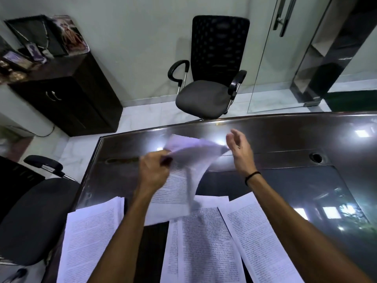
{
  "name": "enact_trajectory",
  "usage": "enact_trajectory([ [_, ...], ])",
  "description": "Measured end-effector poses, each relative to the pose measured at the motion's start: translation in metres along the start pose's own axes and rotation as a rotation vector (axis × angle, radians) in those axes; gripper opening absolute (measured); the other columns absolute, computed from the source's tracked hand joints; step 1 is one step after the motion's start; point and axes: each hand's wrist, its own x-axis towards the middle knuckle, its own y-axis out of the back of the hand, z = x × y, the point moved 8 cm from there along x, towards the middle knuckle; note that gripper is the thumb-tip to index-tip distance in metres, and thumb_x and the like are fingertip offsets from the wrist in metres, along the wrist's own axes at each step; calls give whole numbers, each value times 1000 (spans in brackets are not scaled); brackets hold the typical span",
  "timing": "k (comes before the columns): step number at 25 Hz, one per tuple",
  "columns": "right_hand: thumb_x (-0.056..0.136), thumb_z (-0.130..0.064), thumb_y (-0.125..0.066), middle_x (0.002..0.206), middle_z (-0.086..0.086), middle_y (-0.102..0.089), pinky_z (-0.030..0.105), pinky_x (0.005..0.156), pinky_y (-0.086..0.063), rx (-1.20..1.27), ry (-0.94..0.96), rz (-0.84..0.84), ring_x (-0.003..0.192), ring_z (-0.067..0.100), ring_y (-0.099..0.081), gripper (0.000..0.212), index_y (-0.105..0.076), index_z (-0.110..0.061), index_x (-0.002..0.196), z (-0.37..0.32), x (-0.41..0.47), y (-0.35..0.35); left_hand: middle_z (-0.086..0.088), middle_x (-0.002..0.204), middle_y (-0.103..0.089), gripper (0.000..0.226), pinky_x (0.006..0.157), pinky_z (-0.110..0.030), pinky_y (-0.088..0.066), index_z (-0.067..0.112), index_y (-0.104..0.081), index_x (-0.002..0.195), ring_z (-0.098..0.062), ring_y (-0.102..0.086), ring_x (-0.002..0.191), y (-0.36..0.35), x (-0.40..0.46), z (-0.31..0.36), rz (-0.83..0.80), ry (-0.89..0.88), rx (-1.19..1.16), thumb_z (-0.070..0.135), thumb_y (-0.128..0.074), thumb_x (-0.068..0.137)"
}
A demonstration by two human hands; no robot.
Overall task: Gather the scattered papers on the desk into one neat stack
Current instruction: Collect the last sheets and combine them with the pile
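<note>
My left hand (154,172) grips a bundle of printed papers (179,180) lifted off the dark glossy desk (285,135); the sheets bend and blur in the air. To the right of that bundle's upper edge, my right hand (240,148) hovers with relaxed fingers, holding nothing. Three groups of printed sheets lie on the desk near me: a thick pile at the left (89,242), overlapping sheets in the middle (204,248), and a slanted sheet at the right (259,240).
A black office chair (210,78) stands beyond the desk's far edge, another chair (34,217) at my left. A dark cabinet (67,94) with framed pictures stands far left. A cable hole (315,157) sits in the desk, right of my hands. A glass door (285,58) is at right.
</note>
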Motion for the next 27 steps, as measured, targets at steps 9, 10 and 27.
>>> enact_trajectory([
  [9,95,-20,-62,122,5,-70,41,95,-55,281,-189,-439,109,23,-68,36,-57,-12,130,31,-50,-66,-4,124,-63,67,87,-50,-59,22,-29,140,-29,-70,107,0,-43,-57,-95,520,-906,6,-71,91],
  [10,97,-20,-61,124,6,-68,41,95,-54,301,-205,-428,111,24,-67,36,-55,-13,132,38,-58,-66,-7,126,-65,63,87,-52,-59,20,-34,140,-31,-70,107,-13,-57,-64,-136,564,-950,5,-70,91],
  [27,51,-54,-91,126,8,-55,50,91,-46,-1095,-703,-100,119,35,-54,103,-35,-21,130,200,-157,157,-7,113,-73,33,82,-44,-57,15,-66,123,-33,-71,101,-91,-187,-123,-289,835,-697,-1,-64,94],
])
